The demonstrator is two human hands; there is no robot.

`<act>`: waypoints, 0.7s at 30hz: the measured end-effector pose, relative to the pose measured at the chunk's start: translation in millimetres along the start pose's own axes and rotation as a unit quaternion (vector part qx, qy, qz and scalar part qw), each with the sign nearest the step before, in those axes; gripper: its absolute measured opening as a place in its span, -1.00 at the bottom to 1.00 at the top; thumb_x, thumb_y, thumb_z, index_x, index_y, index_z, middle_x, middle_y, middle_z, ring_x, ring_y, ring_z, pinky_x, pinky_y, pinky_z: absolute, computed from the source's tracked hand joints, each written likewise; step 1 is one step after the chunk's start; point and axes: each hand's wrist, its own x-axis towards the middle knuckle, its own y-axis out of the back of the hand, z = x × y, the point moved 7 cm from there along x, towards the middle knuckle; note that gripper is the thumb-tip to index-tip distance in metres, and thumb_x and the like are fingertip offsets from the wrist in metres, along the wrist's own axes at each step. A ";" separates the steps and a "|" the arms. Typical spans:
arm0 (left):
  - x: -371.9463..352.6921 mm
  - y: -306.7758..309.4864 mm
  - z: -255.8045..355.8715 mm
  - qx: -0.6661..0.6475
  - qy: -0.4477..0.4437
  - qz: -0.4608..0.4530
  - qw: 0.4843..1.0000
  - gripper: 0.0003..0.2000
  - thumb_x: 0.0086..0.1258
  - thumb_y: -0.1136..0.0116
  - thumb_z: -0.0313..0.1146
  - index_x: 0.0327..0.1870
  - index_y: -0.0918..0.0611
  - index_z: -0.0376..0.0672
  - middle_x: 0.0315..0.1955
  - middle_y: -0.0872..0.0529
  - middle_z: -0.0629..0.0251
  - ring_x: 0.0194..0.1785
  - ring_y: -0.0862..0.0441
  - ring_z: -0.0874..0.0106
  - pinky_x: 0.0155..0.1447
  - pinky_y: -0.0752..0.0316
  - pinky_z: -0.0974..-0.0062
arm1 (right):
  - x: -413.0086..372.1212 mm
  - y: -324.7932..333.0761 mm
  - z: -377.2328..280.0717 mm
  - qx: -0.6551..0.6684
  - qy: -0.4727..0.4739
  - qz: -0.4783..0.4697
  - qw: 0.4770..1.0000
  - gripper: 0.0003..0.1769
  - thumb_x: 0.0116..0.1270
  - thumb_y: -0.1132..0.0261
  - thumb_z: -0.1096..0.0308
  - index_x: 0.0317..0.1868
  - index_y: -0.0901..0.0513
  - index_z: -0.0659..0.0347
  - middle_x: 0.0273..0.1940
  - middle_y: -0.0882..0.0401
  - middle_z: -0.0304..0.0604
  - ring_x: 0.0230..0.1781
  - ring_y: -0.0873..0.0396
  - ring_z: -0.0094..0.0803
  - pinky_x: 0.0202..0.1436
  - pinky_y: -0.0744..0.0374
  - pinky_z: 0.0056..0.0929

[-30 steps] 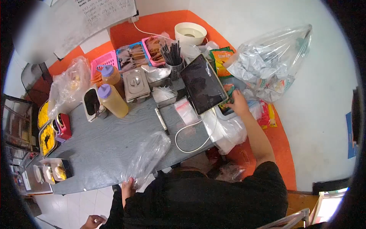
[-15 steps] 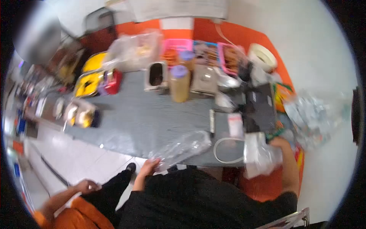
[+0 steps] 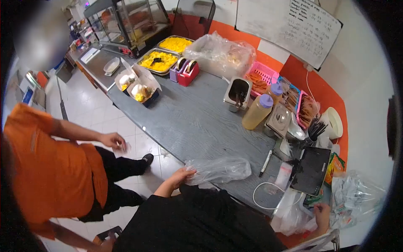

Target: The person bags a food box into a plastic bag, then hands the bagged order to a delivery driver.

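Note:
My left hand (image 3: pixel 183 175) grips the gathered end of a clear plastic bag (image 3: pixel 224 169), which stretches over the front edge of the grey table. Low on the right, my right hand (image 3: pixel 322 215) is curled, its fingers drawn together. Beside it hangs a bunch of white plastic bags (image 3: pixel 291 214) at the table's edge. Whether anything sits within the right fingers is hidden. A marker (image 3: pixel 266 163), a small packet with a red strip (image 3: pixel 283 175) and a white cable (image 3: pixel 255 197) lie near the bags.
A dark tablet (image 3: pixel 310 170) and squeeze bottles (image 3: pixel 257 112) stand at the right. Metal trays of yellow food (image 3: pixel 159 61), tape dispensers (image 3: pixel 189 73) and open food boxes (image 3: pixel 140 90) occupy the far left. A person in orange (image 3: pixel 54 164) stands at my left.
My view has swung left and tilted, bringing the person in orange and the display case further in. The left hand keeps the clear bag; my right hand has come lower, beside the white bags.

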 end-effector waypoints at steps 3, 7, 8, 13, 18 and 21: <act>7.8 14.8 -18.1 0.009 0.003 0.008 1.000 -0.82 0.19 -0.16 -0.16 -0.43 -0.51 -0.04 -0.60 -0.41 0.58 -0.49 -0.30 0.66 -0.38 -0.19 0.65 | -23.0 16.1 -135.8 0.287 0.157 0.075 0.942 -0.82 0.02 -0.24 0.57 -0.30 -0.56 0.36 -0.31 -0.58 -0.09 -0.23 -0.55 -0.34 -0.14 -0.52 -0.46; 3.7 10.0 -19.3 -0.022 0.004 -0.038 0.999 -0.81 0.23 -0.11 -0.17 -0.50 -0.46 -0.01 -0.63 -0.34 0.59 -0.53 -0.22 0.68 -0.42 -0.10 0.65 | 62.9 -95.2 -318.8 0.591 0.209 -0.094 0.773 -0.87 0.21 -0.15 0.51 -0.25 -0.52 0.40 -0.21 -0.56 -0.04 -0.23 -0.57 -0.32 -0.10 -0.54 -0.42; 1.8 6.7 -20.7 -0.028 -0.001 -0.073 0.997 -0.82 0.25 -0.09 -0.18 -0.48 -0.46 -0.02 -0.63 -0.34 0.59 -0.53 -0.23 0.69 -0.42 -0.10 0.66 | 81.8 -142.6 -357.0 0.646 0.206 -0.175 0.714 -0.85 0.24 -0.13 0.48 -0.22 -0.50 0.39 -0.19 -0.55 -0.01 -0.23 -0.57 -0.29 -0.08 -0.54 -0.40; -5.7 0.7 -34.6 -0.106 0.011 -0.039 0.994 -0.85 0.25 -0.11 -0.24 -0.36 -0.50 -0.09 -0.59 -0.39 0.58 -0.50 -0.28 0.67 -0.39 -0.16 0.66 | 126.6 -298.2 -476.1 0.770 0.065 -0.359 0.524 -0.74 0.27 -0.03 0.52 -0.03 -0.29 0.35 -0.01 -0.41 0.08 -0.09 -0.50 -0.11 0.03 -0.50 -0.21; -25.6 1.0 -29.0 -0.155 -0.005 -0.054 0.986 -0.72 0.19 -0.19 -0.35 -0.10 -0.51 -0.20 -0.26 -0.57 0.40 -0.21 -0.48 0.55 -0.10 -0.37 0.59 | 117.2 -310.7 -519.8 0.758 0.033 -0.375 0.532 -0.36 0.26 -0.01 0.55 0.30 0.06 0.12 0.27 0.05 0.11 0.03 -0.40 -0.13 0.05 -0.48 -0.22; -36.6 2.8 -20.6 -0.107 -0.030 -0.056 0.992 -0.69 0.17 -0.19 -0.40 -0.07 -0.49 -0.24 -0.21 -0.57 0.33 -0.14 -0.50 0.47 -0.04 -0.39 0.51 | 111.9 -280.7 -513.3 0.707 0.101 -0.354 0.604 -0.19 0.23 -0.11 0.47 0.35 0.19 -0.09 0.33 0.26 0.06 0.08 -0.35 -0.15 0.04 -0.47 -0.26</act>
